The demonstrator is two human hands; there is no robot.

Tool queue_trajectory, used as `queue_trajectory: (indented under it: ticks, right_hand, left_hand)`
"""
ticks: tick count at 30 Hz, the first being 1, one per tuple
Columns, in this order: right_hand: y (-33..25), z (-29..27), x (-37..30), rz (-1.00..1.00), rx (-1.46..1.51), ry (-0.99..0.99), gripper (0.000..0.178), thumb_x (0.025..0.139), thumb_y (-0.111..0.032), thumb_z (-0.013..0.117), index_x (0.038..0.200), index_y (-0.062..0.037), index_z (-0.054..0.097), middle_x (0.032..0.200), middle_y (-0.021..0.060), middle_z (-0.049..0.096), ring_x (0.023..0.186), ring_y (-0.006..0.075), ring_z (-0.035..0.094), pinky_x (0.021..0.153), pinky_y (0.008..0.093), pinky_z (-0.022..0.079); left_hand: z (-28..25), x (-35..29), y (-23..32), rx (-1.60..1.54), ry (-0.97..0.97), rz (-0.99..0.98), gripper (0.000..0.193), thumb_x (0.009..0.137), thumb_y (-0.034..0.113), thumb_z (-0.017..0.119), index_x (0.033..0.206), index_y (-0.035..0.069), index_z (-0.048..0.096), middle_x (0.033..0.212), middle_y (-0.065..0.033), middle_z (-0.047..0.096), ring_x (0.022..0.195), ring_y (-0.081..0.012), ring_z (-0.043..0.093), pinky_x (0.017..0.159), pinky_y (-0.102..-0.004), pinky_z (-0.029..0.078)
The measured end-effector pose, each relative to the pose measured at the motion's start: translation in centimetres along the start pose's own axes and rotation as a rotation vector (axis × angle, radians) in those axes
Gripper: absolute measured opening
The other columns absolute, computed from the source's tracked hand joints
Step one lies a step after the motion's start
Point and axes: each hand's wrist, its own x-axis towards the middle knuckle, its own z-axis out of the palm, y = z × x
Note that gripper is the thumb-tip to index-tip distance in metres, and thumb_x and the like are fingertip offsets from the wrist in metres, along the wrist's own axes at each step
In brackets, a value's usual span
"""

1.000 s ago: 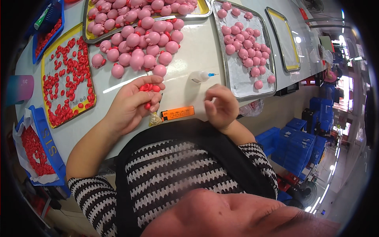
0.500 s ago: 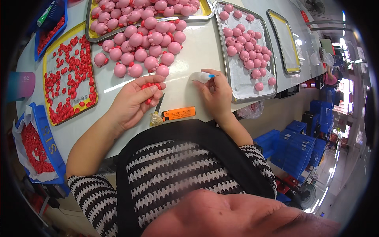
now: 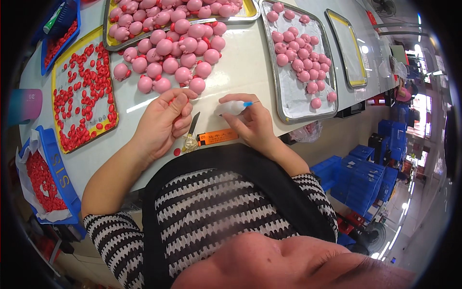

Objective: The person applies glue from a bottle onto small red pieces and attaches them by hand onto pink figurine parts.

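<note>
My left hand (image 3: 166, 120) is closed just in front of the pile of pink balls (image 3: 163, 47), its fingertips pressed together. The small red oval pieces it held a moment earlier are hidden behind its fingers. In my right hand (image 3: 255, 123) is a small whitish squeeze bottle (image 3: 233, 107) with a blue tip, lying between thumb and fingers. A narrow dark blade (image 3: 194, 124) with a pale, lumpy end (image 3: 190, 142) lies between the hands. Beside it is a flat orange lighter-like object (image 3: 218, 137). One red oval piece (image 3: 177, 151) rests on the table near my left wrist.
Left stands a yellow-rimmed tray (image 3: 58, 79) of red pieces, with blue bins (image 3: 60, 176) and a teal-purple cup (image 3: 26, 103) farther out. A metal tray (image 3: 109, 47) heaped with pink balls is at the back. Another metal tray (image 3: 308, 115) of balls stands right.
My left hand has closed further, hiding the red pieces. One red piece now lies on the table below it. My right hand has moved left and nearer me with the bottle.
</note>
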Motion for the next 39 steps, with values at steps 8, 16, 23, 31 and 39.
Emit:
queue_trajectory:
  ticks: [8,16,23,31,39]
  right_hand:
    - [1.8,-0.5,0.3,-0.111,-0.043,-0.003,0.034,0.082,0.005,0.058,0.114,0.0016,0.046,0.108,0.0082,0.057,0.096,0.0125,0.056,0.082,0.0242,0.045]
    - [1.5,0.0,0.2,-0.098,-0.067,0.045,0.031,0.079,-0.007,0.067,0.106,-0.0007,0.052,0.092,0.0089,0.062,0.083,0.0146,0.061,0.073,0.0264,0.048]
    - [1.3,-0.2,0.2,-0.037,-0.063,-0.037,0.029,0.085,-0.005,0.059,0.111,0.0012,0.045,0.103,0.012,0.062,0.095,0.0141,0.059,0.081,0.0264,0.047]
    - [0.0,-0.4,0.6,-0.207,-0.249,-0.057,0.029,0.082,-0.007,0.064,0.105,0.0015,0.05,0.096,0.0098,0.062,0.088,0.0126,0.058,0.075,0.0246,0.047]
    - [0.6,-0.7,0.4,-0.075,-0.108,-0.01,0.028,0.083,-0.007,0.063,0.105,0.0017,0.05,0.092,0.0079,0.059,0.084,0.0105,0.056,0.074,0.0234,0.045]
  left_hand:
    - [1.6,0.4,-0.2,0.298,0.097,-0.025,0.027,0.092,0.015,0.05,0.11,-0.005,0.052,0.078,-0.0016,0.051,0.057,-0.0043,0.041,0.047,-0.017,0.032]
    - [0.7,0.2,-0.3,0.353,0.061,0.016,0.025,0.093,0.014,0.05,0.11,-0.004,0.055,0.079,-0.0023,0.054,0.056,-0.0046,0.041,0.047,-0.017,0.031]
    - [0.2,-0.2,0.3,0.464,0.088,0.062,0.024,0.09,0.011,0.054,0.111,-0.001,0.057,0.081,-0.0026,0.057,0.057,-0.0031,0.042,0.048,-0.0163,0.031]
    - [0.3,0.0,-0.2,0.713,0.16,0.325,0.026,0.089,0.008,0.053,0.113,-0.002,0.056,0.09,-0.0051,0.061,0.067,-0.0037,0.048,0.06,-0.0179,0.041]
    - [0.1,0.2,0.0,0.714,0.137,0.289,0.025,0.091,0.008,0.05,0.112,-0.004,0.055,0.087,-0.0044,0.058,0.063,-0.0041,0.044,0.053,-0.0161,0.034]
